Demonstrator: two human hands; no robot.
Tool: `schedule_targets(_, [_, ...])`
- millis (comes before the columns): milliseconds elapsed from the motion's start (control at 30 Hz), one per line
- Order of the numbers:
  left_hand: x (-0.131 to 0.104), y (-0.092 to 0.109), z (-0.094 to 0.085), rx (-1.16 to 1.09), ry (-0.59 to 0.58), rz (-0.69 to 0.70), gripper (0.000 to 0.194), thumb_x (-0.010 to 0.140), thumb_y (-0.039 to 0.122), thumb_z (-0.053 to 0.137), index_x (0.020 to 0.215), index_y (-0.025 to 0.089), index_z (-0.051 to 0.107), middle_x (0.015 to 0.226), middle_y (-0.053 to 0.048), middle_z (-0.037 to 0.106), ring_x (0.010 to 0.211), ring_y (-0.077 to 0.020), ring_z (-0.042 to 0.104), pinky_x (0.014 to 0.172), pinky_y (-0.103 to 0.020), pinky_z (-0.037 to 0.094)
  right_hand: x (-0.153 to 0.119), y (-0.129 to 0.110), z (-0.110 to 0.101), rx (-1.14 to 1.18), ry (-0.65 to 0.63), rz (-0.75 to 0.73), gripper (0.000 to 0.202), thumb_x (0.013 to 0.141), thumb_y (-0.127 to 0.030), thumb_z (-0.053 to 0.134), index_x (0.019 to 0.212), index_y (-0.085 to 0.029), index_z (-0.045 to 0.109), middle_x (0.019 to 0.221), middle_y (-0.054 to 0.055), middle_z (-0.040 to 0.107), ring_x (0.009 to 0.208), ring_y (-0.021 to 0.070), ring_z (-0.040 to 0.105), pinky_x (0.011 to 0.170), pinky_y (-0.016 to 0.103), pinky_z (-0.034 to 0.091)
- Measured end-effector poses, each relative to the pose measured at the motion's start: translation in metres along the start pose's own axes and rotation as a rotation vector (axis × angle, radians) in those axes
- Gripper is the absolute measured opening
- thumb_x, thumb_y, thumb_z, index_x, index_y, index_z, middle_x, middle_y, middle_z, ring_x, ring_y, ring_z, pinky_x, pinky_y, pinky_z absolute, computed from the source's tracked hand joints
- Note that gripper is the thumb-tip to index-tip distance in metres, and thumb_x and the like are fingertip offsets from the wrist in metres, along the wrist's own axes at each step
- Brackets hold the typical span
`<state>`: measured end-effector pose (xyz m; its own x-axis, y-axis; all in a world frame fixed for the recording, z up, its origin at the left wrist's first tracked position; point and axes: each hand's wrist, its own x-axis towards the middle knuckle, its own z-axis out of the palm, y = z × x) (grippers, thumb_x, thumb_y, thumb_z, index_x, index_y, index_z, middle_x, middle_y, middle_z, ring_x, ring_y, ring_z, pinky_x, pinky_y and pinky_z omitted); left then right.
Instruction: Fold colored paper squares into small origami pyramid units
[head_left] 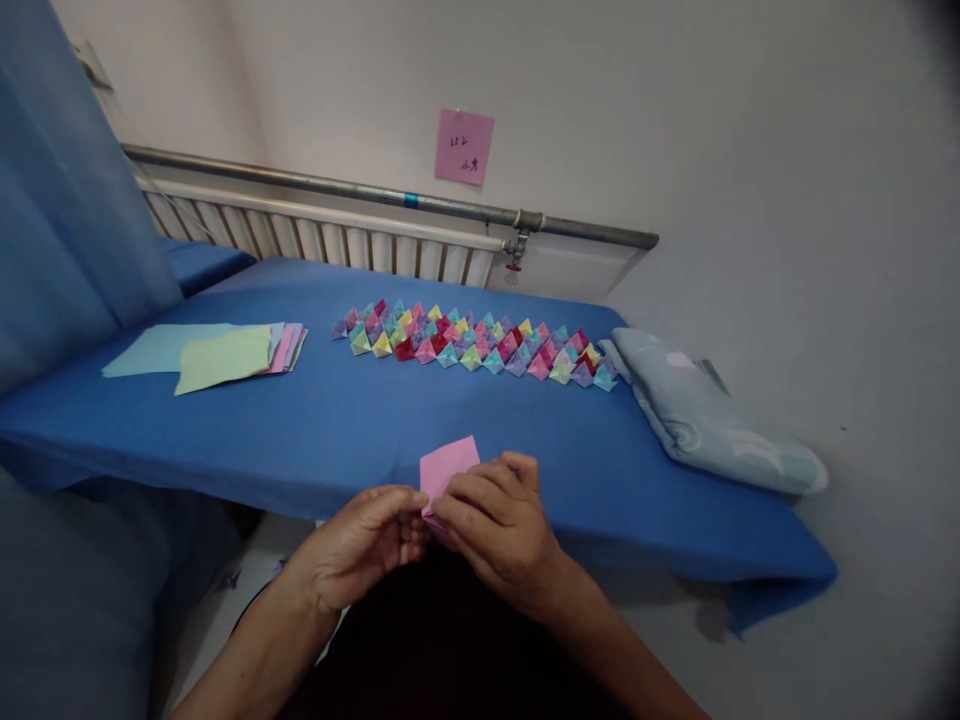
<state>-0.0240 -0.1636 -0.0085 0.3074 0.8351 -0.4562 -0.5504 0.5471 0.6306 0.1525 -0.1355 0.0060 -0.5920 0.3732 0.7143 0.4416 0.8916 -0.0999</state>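
Observation:
A sheet of pink paper [448, 462], partly folded at its lower end, is held between my two hands near the front edge of the bed-like surface. My left hand [367, 540] pinches its lower left corner between thumb and fingers. On the other side my right hand [499, 525] is closed over the paper's right and lower part, with fingers bent across it. The lower folds are mostly hidden behind my fingers. Beyond the hands stand several rows of small folded paper pieces [471, 357] in many colours.
A blue cloth [300, 430] covers the surface. Loose coloured paper sheets [225, 357] lie at the left, and a folded pale blue blanket [720, 420] at the right. Behind are a radiator [330, 235] and a metal pipe [300, 183]. A pink note [463, 147] hangs on the wall.

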Motion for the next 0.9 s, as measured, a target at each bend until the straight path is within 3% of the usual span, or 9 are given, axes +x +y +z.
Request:
schedule_targets(300, [0.001,-0.002,-0.001,-0.037,-0.033,-0.026,0.021,0.06,0.026,0.081,0.063,0.013,0.065,0.059,0.002,0.055,0.057,-0.0083,0.047,0.057,-0.021,0.039,0.0,-0.001,0.002,0.009,0.028,0.007,0.017,0.095,-0.02,0.049,0.087,-0.019,0.065,0.081,0.0,0.069,0.077,0.0132,0.056,0.082,0.036,0.029])
schedule_targets(667, [0.005,-0.005,-0.001,-0.002,-0.013,-0.044,0.024,0.058,0.029,0.081,0.063,0.015,0.062,0.059,0.002,0.054,0.058,-0.0096,0.047,0.06,-0.024,0.037,0.0,0.002,0.002,0.071,-0.035,-0.019,0.015,0.092,-0.015,0.051,0.094,-0.018,0.066,0.084,0.0,0.068,0.081,0.0146,0.056,0.086,0.038,0.031])
schedule_targets(767, [0.004,-0.006,-0.005,0.21,0.05,0.099,0.027,0.066,0.038,0.076,0.063,0.016,0.06,0.062,0.002,0.052,0.061,-0.0114,0.046,0.061,-0.025,0.037,0.0,0.003,0.001,0.071,-0.053,0.033,0.014,0.091,-0.015,0.052,0.092,-0.019,0.065,0.086,0.0,0.068,0.084,0.015,0.056,0.088,0.038,0.031])
schedule_targets(900, [-0.006,0.0,-0.009,0.675,0.295,0.57,0.016,0.076,0.038,0.068,0.078,0.022,0.067,0.084,-0.001,0.062,0.082,-0.0169,0.054,0.078,-0.029,0.041,0.003,0.004,-0.004,0.113,-0.057,0.115,0.012,0.092,-0.017,0.052,0.089,-0.019,0.064,0.088,0.001,0.068,0.083,0.0144,0.055,0.083,0.036,0.032])
